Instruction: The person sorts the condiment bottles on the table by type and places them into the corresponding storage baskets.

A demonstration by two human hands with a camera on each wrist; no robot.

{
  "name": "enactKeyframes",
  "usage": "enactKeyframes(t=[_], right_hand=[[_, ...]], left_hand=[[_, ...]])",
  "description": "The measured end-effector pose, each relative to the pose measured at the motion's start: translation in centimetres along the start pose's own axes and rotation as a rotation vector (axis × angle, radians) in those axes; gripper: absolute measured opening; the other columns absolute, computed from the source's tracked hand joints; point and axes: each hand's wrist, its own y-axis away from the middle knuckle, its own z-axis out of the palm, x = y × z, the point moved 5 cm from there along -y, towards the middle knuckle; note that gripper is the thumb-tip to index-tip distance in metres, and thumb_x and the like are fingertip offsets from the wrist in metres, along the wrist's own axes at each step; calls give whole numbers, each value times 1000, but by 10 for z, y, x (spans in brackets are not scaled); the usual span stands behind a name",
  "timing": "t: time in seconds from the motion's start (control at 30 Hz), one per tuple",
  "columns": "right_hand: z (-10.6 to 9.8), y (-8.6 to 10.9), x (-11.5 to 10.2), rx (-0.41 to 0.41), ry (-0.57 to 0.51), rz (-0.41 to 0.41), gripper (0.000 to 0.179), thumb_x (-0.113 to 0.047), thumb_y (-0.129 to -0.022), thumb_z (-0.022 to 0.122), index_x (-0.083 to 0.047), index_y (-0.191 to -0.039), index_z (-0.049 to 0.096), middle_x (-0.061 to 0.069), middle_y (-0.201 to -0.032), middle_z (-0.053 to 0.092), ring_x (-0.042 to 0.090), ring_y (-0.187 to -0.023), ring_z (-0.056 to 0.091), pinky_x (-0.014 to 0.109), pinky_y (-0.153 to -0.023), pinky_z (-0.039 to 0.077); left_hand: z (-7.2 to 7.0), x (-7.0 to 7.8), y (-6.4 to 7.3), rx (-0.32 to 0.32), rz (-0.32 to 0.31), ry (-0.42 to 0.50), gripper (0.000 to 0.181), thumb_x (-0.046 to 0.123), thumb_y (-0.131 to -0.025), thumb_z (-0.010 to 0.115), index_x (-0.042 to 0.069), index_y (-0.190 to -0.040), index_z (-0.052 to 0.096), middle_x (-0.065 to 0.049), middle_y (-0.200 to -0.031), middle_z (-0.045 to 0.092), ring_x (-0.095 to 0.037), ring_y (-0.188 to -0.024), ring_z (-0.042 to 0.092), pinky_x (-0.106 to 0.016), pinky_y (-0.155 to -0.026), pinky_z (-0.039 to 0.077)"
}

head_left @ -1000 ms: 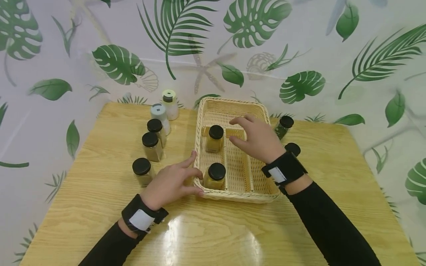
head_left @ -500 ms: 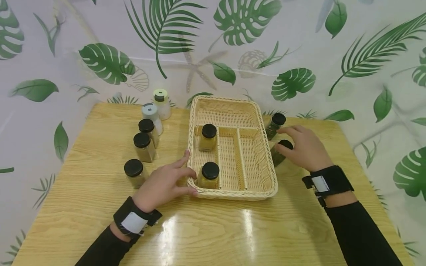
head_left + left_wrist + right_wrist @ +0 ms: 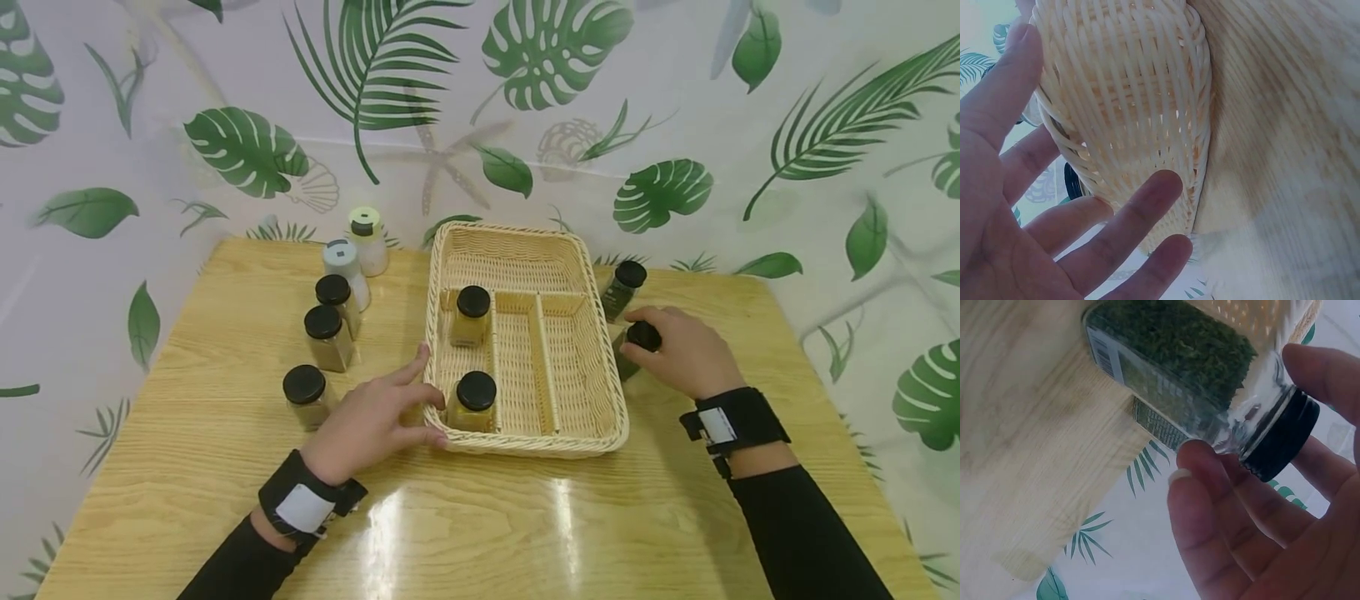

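Note:
My left hand (image 3: 375, 421) grips the near left corner of the wicker basket (image 3: 517, 444). In the left wrist view, the index and middle fingers go over the rim, while two other fingers (image 3: 1159, 190) extend along the woven outer wall. Right of the basket, my right hand (image 3: 686, 354) holds a glass spice jar (image 3: 1179, 359) of green dried herb flakes by its black-lidded top. The thumb is on one side of the neck and the fingers on the other. Two jars with yellowish contents, one farther back (image 3: 470, 321) and one nearer (image 3: 474, 408), stand in the basket's left compartment.
Another herb jar (image 3: 622, 292) stands behind the held one. Left of the basket are three black-lidded jars, the nearest (image 3: 306, 392) close to my left wrist, plus a grey-capped shaker (image 3: 345, 262) and a yellow-capped shaker (image 3: 367, 242). A leaf-patterned sheet (image 3: 555, 167) backs the table.
My right hand has moved from above the basket out to the right, and its fingers have closed on the nearer herb jar. The left hand has kept its place at the basket corner.

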Motion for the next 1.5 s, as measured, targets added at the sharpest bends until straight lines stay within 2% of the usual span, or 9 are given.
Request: enactKeyframes(t=[0.33,0.53,0.67,0.83,1.23,1.5], right_hand=[[-1,0,-2,38,9,11,45,-38,-89,64,-11,-124,59,21,-112,57,35,-88,57,50,-67,48],[2,0,-4,92,9,3,32,-30,-86,65,-9,-110,63,16,-99,59,27,-73,53,43,-60,46],[0,3,-4,131,-7,10,28,-27,-83,63,-10,-104,64,14,-96,57,25,-70,51,41,-58,44],[-14,7,-11,175,-9,-6,26,-27,-83,61,-11,-104,63,10,-93,54,24,-68,49,40,-56,42],[-52,19,-41,320,33,-115,21,-23,-80,64,-14,-98,64,5,-90,54,20,-64,48,37,-51,42],[-70,27,-65,366,17,-188,21,-22,-80,63,-15,-100,66,1,-91,53,16,-64,45,35,-52,41]], left_hand=[[-3,1,-1,1,9,0,47,59,-73,68,26,-106,69,-15,-149,28,-26,-104,59,-37,-76,52],[-1,0,0,-7,1,2,43,59,-73,69,27,-102,69,-15,-149,28,-26,-104,59,-36,-75,52],[0,1,0,-2,12,2,41,59,-73,69,28,-100,69,-15,-148,29,-26,-101,61,-34,-74,52],[0,1,0,0,15,-12,43,60,-73,68,27,-101,68,-15,-148,28,-26,-100,61,-35,-74,52],[0,-1,0,-3,4,-12,46,60,-73,68,26,-104,69,-15,-149,28,-27,-105,59,-37,-78,52],[0,1,-1,-1,7,-2,46,59,-73,69,25,-105,69,-15,-149,28,-26,-105,59,-36,-78,52]])
